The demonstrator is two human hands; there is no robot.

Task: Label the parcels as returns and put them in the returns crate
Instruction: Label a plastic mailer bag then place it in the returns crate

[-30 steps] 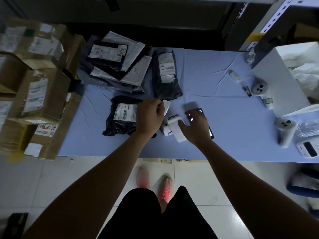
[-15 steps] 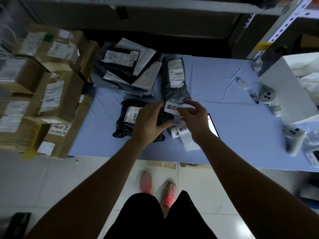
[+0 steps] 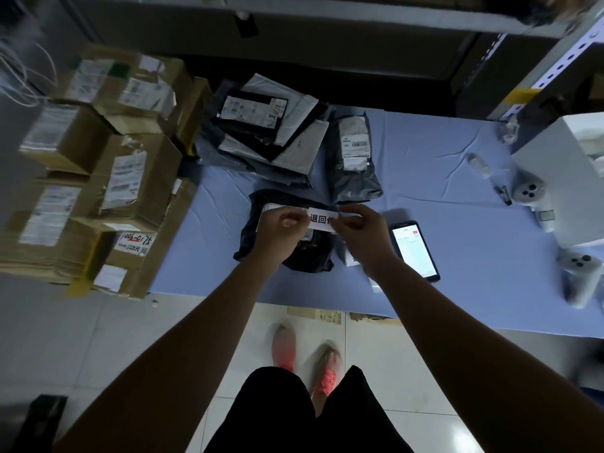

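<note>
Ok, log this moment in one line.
left hand: pinches return label | right hand: pinches return label | black parcel: on table, under hands

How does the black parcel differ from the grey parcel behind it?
The black parcel is crumpled, partly hidden by the left hand and right hand pinching a returns label over it; the grey parcel lies flatter, untouched. The grey parcel's shipping label shows fully; the black parcel's barely. Both are bags on the blue cloth.

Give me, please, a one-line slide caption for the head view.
Left hand and right hand pinch a white returns label over a black parcel on the blue table.
</note>
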